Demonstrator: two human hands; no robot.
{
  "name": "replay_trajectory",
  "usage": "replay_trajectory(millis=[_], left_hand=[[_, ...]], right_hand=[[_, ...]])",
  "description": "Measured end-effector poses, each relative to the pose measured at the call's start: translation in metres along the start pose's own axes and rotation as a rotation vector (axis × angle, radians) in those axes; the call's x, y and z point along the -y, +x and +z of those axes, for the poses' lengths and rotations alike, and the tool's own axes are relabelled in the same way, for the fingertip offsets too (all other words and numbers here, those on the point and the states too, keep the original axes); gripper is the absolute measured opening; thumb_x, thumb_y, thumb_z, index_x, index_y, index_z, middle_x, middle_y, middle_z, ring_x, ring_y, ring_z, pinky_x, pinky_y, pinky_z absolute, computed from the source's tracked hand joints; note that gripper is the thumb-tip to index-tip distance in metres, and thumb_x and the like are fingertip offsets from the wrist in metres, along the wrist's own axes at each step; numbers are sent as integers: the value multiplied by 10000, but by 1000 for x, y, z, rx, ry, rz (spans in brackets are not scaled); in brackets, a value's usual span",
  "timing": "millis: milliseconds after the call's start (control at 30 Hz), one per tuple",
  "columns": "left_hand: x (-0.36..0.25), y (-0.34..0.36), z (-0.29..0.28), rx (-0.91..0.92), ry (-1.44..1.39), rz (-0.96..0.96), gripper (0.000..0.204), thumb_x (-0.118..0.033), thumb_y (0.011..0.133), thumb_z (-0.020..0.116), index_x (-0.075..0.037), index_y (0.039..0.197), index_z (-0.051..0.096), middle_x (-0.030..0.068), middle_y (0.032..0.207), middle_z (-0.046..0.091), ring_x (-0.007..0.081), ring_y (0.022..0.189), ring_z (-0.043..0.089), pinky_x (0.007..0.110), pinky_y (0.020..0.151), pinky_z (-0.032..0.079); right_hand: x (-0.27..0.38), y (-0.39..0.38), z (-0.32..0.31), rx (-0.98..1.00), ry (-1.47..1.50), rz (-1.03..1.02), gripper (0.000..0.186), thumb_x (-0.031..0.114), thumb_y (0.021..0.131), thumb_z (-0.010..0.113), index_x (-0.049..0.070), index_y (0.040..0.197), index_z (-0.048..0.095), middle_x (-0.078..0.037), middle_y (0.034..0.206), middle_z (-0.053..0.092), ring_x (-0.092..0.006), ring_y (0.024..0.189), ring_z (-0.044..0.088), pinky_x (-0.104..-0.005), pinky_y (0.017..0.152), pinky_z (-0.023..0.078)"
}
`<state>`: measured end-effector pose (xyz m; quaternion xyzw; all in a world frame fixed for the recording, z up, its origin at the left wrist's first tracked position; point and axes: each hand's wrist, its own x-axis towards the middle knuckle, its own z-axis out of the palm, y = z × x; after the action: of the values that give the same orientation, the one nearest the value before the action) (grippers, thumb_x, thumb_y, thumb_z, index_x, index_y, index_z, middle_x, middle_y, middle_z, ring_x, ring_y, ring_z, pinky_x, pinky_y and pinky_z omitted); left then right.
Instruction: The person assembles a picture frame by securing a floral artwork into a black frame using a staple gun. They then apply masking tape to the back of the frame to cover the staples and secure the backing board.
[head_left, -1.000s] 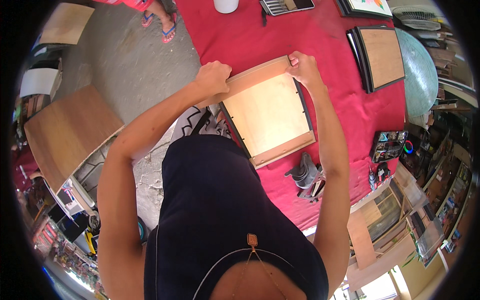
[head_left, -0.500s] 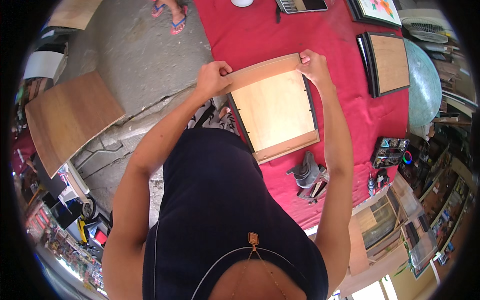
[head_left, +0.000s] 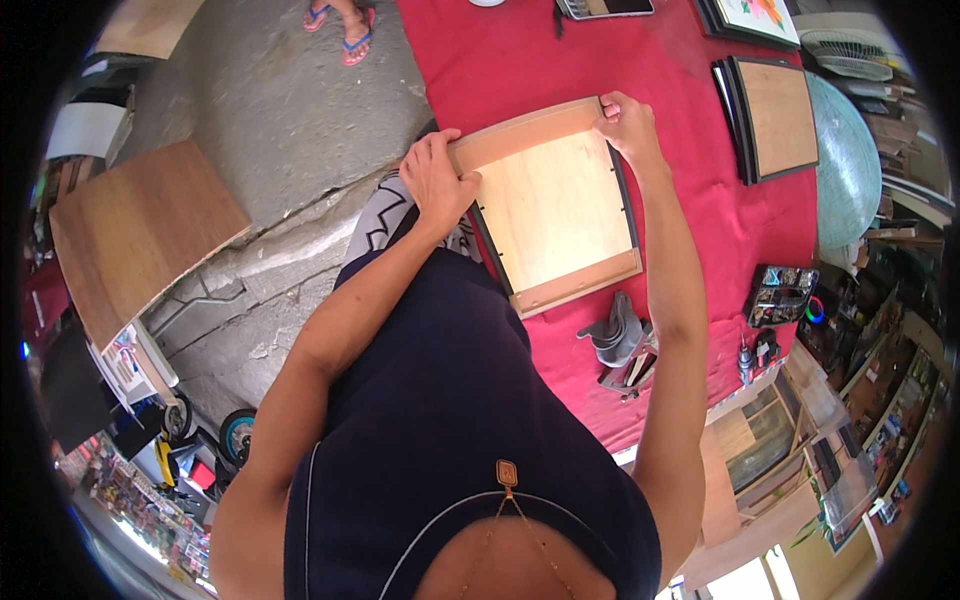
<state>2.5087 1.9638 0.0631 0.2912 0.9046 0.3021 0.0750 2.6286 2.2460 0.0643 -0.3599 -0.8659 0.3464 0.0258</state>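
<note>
A dark-sided picture frame (head_left: 628, 215) lies back up on a red cloth, near my body. Its pale plywood backing (head_left: 550, 215) shows, with small dark tabs along both long sides. One tan strip (head_left: 525, 133) crosses the far end, and a similar tan strip (head_left: 580, 285) covers the near end. My left hand (head_left: 437, 182) is closed on the far left corner, thumb toward the inside and fingers over the outer edge. At the far right corner, my right hand (head_left: 627, 126) pinches the end of the far strip and the frame edge; its fingertips are partly hidden.
Grey cloth (head_left: 615, 335) and tools lie right of the frame's near end. Farther right are a case of small parts (head_left: 782, 295) and a drill (head_left: 746, 362). Stacked frames (head_left: 775, 120) stand at the far right. A person's feet in flip-flops (head_left: 356, 45) show on the concrete.
My left hand has shifted its hold, from pinching the strip's left end to wrapping the corner with fingers spread over the edge. My right hand stays at its corner.
</note>
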Motion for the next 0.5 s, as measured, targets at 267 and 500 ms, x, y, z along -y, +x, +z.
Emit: replay_trajectory(millis=[267, 500], left_hand=[[-51, -4, -79, 397, -699, 57, 423, -54, 629, 694, -45, 1042, 602, 98, 999, 612, 246, 978, 573, 339, 854, 437], [-187, -26, -200, 1166, -2208, 333, 134, -97, 779, 655, 34, 807, 667, 183, 784, 632, 263, 676, 596, 310, 530, 441]], right_hand=[[-37, -105, -48, -384, 203, 206, 447, 216, 722, 753, -9, 1089, 631, -172, 996, 674, -260, 896, 668, -349, 785, 519], [-121, -291, -50, -246, -259, 604, 522, 184, 645, 792, 12, 1100, 604, -163, 987, 647, -295, 921, 629, -373, 812, 502]])
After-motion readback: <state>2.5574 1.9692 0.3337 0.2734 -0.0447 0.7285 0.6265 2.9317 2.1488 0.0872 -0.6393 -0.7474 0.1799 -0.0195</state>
